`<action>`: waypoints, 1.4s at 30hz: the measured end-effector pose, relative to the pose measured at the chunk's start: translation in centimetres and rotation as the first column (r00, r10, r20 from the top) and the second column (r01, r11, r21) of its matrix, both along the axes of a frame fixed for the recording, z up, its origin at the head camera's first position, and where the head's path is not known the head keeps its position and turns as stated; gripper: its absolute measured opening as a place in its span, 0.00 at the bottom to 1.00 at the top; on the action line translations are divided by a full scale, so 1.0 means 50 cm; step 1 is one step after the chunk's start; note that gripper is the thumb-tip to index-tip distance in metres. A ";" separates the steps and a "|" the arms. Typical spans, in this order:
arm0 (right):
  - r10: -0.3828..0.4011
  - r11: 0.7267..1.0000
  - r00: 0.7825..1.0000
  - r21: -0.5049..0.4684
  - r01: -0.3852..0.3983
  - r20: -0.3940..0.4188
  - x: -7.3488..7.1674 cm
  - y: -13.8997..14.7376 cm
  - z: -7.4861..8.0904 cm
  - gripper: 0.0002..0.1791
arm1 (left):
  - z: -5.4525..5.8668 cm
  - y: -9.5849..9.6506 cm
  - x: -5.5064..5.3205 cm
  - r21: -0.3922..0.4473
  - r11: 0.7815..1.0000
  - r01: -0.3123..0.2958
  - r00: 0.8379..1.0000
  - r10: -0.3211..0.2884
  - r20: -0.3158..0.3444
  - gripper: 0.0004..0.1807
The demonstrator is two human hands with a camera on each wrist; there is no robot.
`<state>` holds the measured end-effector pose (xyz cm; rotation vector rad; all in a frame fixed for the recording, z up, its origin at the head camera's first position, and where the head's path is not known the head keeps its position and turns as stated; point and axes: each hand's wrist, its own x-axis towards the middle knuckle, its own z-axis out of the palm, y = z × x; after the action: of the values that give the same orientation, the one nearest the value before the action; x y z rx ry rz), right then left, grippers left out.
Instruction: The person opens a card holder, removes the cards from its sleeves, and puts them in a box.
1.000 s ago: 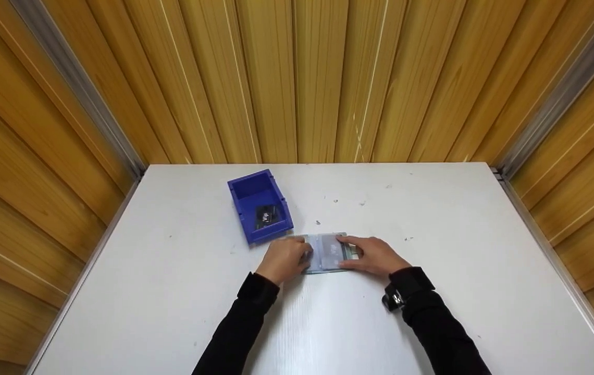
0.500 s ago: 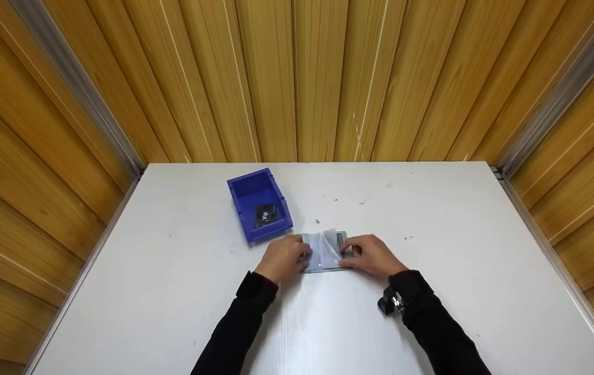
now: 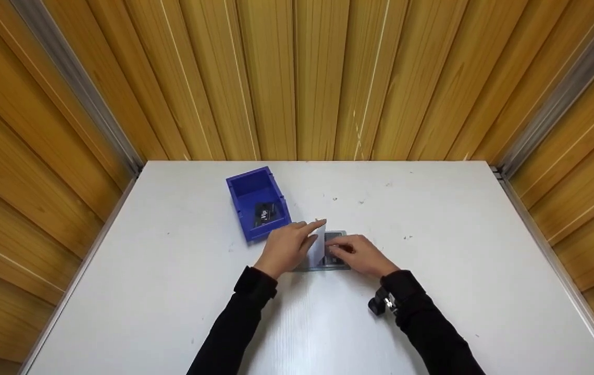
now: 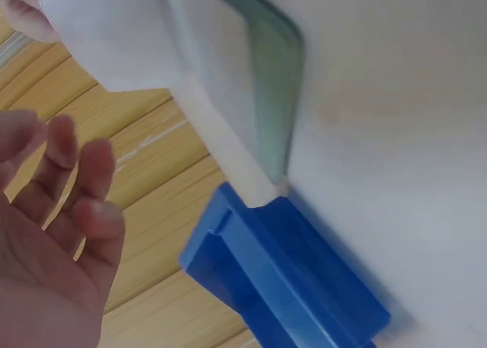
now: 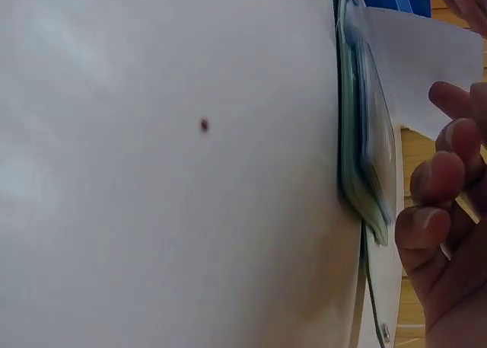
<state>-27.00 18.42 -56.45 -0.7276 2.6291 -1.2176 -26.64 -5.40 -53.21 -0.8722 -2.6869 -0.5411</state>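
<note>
A green-covered card holder (image 3: 343, 266) with clear sleeves lies spread on the white table. One pale, translucent sleeve page (image 3: 317, 249) stands up between the hands. The left hand (image 3: 285, 249) is over the holder's left part, index finger stretched out by the page's top; in the left wrist view its fingers (image 4: 97, 165) are loosely bent and apart from the page. Over the right part, beside a dark card (image 3: 334, 259) under the sleeve, is the right hand (image 3: 362, 254). Its fingers (image 5: 441, 177) are loosely bent with nothing seen between them.
A blue bin (image 3: 239, 208) stands just behind the left hand, with a black card marked "Vip" (image 3: 264, 213) inside. Small marks dot the white table (image 3: 458, 250). Wood-patterned panels (image 3: 297, 78) rise at the back and sides.
The sleeve page lay flat, then its right edge lifted; now it stands upright toward the left. The left fingers have uncurled and stretched out. The right hand has shifted slightly left.
</note>
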 end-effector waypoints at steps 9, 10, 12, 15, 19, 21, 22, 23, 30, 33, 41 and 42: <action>-0.009 0.992 1.000 0.128 0.008 0.005 0.004 -0.025 -0.003 0.16 | -0.015 -0.007 -0.002 -0.122 0.992 -0.030 0.999 0.027 -0.026 0.07; -0.019 0.989 1.000 0.144 0.019 0.003 0.005 -0.023 -0.004 0.15 | -0.019 -0.008 -0.003 -0.143 0.989 -0.034 0.999 0.029 -0.039 0.06; -0.039 0.984 0.999 0.174 0.040 -0.011 0.007 -0.018 -0.006 0.15 | -0.027 -0.008 -0.004 -0.179 0.983 -0.046 0.997 0.035 -0.063 0.05; -0.056 0.976 0.998 0.211 0.063 -0.039 0.008 -0.013 -0.011 0.16 | -0.034 -0.009 -0.004 -0.206 0.977 -0.057 0.997 0.044 -0.068 0.03; -0.082 0.962 0.993 0.251 0.103 -0.090 0.007 -0.005 -0.014 0.21 | -0.042 -0.010 -0.002 -0.222 0.974 -0.041 0.999 0.037 -0.025 0.06; -0.101 0.952 0.988 0.275 0.131 -0.119 0.005 0.001 -0.013 0.24 | -0.044 -0.009 -0.001 -0.235 0.971 -0.041 0.999 0.043 0.001 0.09; -0.113 0.946 0.985 0.287 0.148 -0.134 0.005 0.005 -0.013 0.25 | -0.045 -0.008 0.000 -0.243 0.969 -0.045 0.999 0.049 0.011 0.10; -0.121 0.941 0.982 0.297 0.160 -0.144 0.004 0.009 -0.012 0.26 | -0.045 -0.007 0.000 -0.251 0.966 -0.052 0.998 0.059 0.020 0.10; -0.147 0.919 0.988 0.363 0.157 -0.055 -0.001 0.038 -0.006 0.38 | -0.044 -0.007 0.001 -0.253 0.964 -0.086 0.994 0.101 0.047 0.08; -0.146 0.931 0.989 0.336 0.140 -0.006 -0.007 0.043 -0.007 0.42 | -0.045 -0.013 0.001 -0.230 0.968 -0.096 0.994 0.107 0.036 0.07; -0.095 0.979 0.992 0.189 0.078 0.080 -0.023 0.053 -0.018 0.45 | -0.045 -0.021 0.006 -0.217 0.969 -0.118 0.992 0.123 0.006 0.05; -0.086 0.983 0.992 0.171 0.070 0.091 -0.023 0.055 -0.019 0.46 | -0.045 -0.018 0.006 -0.219 0.968 -0.120 0.992 0.124 0.002 0.05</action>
<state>-28.18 21.17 -57.39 -0.5267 2.6605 -1.0069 -26.33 -6.29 -55.49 -0.7503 -2.8297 -0.2291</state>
